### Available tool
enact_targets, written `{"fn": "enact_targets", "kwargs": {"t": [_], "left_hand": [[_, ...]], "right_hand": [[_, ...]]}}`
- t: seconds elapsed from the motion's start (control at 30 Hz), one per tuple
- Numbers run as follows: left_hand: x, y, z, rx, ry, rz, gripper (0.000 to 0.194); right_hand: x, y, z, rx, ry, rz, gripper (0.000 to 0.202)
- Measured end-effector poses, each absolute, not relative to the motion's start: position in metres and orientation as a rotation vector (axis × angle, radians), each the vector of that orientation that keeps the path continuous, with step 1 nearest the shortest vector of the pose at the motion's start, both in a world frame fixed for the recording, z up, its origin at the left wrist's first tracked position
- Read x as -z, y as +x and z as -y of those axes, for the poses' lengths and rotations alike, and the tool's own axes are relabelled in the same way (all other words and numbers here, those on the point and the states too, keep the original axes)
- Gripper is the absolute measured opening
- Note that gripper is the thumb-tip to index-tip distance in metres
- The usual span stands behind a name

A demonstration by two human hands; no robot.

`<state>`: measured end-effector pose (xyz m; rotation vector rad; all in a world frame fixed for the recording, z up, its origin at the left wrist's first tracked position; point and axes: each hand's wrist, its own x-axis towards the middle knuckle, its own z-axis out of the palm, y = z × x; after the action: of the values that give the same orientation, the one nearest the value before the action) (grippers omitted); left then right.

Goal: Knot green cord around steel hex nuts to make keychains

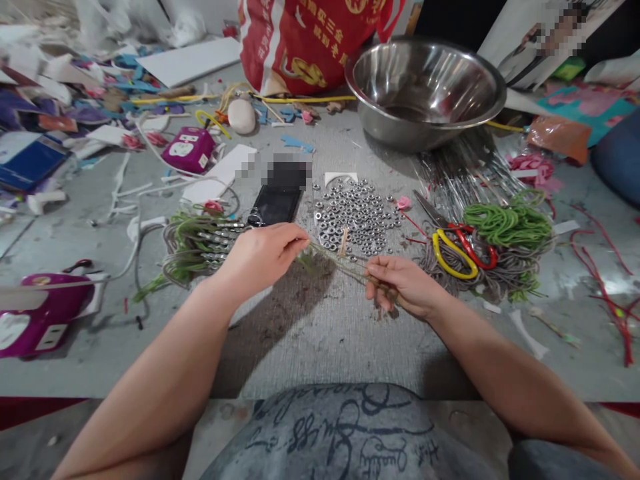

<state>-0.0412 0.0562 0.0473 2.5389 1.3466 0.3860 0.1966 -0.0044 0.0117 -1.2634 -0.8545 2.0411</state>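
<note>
Between my two hands, thin green-grey cords (337, 260) are stretched above the table. My left hand (267, 257) pinches their left end between thumb and fingers. Closed around their right end is my right hand (397, 283), its lower fingers curled. Behind the cords lies a spread of small metal nuts (355, 213). Left of my left hand rests a bundle of green and grey cords with metal pieces (195, 243). To the right are green cord bundles (507, 223) and scissors with red and yellow handles (455, 257).
A steel bowl (425, 93) and a red bag (305, 47) stand at the back. A dark phone (277, 200) lies behind my left hand. Purple devices (187, 148) and scraps cover the left side. Red cords (613, 310) lie at the right.
</note>
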Motion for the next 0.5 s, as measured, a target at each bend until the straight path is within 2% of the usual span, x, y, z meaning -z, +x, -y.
{"fn": "enact_targets", "kwargs": {"t": [0.5], "left_hand": [[-0.053,-0.059,-0.071,-0.274,2.475,-1.531,0.029]], "right_hand": [[-0.011,0.202,0.001,-2.097,-1.251,0.776,0.019]]}}
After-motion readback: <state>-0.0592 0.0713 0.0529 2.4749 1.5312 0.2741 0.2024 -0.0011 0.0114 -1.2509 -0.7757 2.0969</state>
